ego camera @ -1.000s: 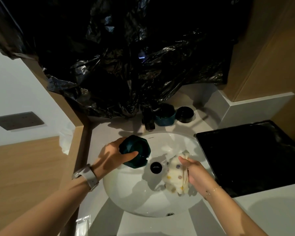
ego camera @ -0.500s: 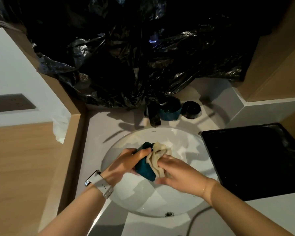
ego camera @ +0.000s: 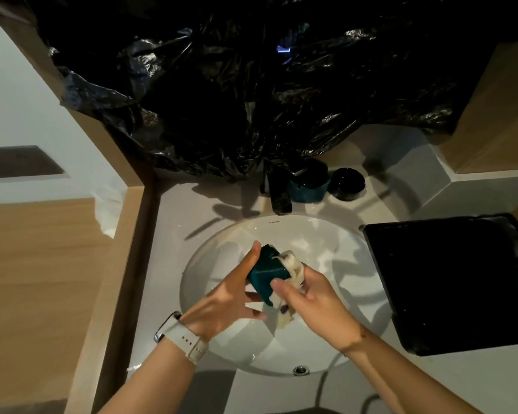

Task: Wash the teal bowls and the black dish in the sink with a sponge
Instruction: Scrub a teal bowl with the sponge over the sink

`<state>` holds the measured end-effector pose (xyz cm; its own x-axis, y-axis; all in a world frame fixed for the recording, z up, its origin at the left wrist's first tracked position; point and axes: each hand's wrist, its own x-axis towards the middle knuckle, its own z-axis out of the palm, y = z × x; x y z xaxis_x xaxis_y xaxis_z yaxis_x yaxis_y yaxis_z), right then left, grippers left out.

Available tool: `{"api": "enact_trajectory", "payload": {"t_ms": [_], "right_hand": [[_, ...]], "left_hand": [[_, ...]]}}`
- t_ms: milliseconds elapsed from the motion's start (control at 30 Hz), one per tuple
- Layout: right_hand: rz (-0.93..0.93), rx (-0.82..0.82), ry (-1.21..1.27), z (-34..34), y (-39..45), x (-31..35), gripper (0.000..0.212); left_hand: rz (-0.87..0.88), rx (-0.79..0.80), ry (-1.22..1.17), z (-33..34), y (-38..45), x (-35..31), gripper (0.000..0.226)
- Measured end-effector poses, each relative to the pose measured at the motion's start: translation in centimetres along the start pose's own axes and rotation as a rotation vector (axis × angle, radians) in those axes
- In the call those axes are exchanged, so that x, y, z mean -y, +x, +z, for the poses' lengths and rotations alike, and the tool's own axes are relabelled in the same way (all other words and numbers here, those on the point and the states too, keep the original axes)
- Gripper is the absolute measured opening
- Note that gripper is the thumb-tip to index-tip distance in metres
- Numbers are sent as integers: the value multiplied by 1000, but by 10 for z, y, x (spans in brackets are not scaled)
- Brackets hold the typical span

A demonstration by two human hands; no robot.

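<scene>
Scene: sink (ego camera: 222, 348), a white oval basin set in a pale counter, dim light, black plastic sheeting (ego camera: 251, 85) hanging behind the dark faucet (ego camera: 278, 192).
Left hand: the left hand (ego camera: 231, 294) grasps a teal bowl (ego camera: 265, 271) over the middle of the basin, thumb up along its side, fingers curled beneath; a pale-strapped watch (ego camera: 181, 337) sits on the wrist.
Right hand: the right hand (ego camera: 308, 297) clenches the sponge (ego camera: 293, 265) against the bowl's right side, fingers wrapped round it.
Waiting: a second teal bowl (ego camera: 308, 189) and the black dish (ego camera: 347, 185) stand on the counter behind the basin, right of the faucet, just beside each other.
Doing it well: judging from the pose, the bowl wants turning in the left hand while the sponge works round rim and inside; a firm hold matters, since wet glaze is likely slippery over a hard basin.
Materials: the bowl looks faceted and angular, glossy deep teal; the sponge is soft, cream-coloured, crumpled, with small dark spots; the basin is smooth and shiny.
Nearby: a flat black panel (ego camera: 455, 279) lies on the counter to the right.
Water: whether the faucet runs cannot be told.
</scene>
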<state>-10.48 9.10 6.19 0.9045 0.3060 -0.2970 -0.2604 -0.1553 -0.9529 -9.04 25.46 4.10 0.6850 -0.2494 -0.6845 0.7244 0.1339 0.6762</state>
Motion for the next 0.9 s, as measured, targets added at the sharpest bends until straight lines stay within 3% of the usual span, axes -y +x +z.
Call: {"api": "enact_trajectory", "payload": {"t_ms": [100, 167, 267, 367, 433, 533, 633, 733, 833, 900], "right_hand": [[-6, -89, 173, 10, -2, 6, 17], [-16, -88, 146, 16, -1, 9, 21], [-5, 62, 35, 16, -2, 9, 14], [23, 247, -112, 4, -4, 5, 34], [-15, 210, -187, -1, -3, 0, 32], [-39, 93, -106, 3, -3, -5, 20], [-59, -4, 88, 9, -5, -1, 11], [15, -96, 309, 13, -2, 13, 20], [66, -109, 340, 16, 2, 20, 23], [95, -76, 323, 19, 1, 19, 23]], "left_hand": [[71, 68, -333, 11, -6, 9, 79], [111, 14, -425, 26, -10, 10, 70], [111, -79, -526, 33, -11, 11, 57], [57, -108, -623, 26, -11, 8, 54], [4, -95, -623, 25, -9, 8, 56], [23, -54, -553, 33, -11, 5, 56], [196, -151, -312, 41, -11, 7, 50], [362, -187, -110, 49, -10, 11, 58], [381, -267, -103, 46, -9, 14, 34], [324, -214, -144, 43, -16, 16, 40]]}}
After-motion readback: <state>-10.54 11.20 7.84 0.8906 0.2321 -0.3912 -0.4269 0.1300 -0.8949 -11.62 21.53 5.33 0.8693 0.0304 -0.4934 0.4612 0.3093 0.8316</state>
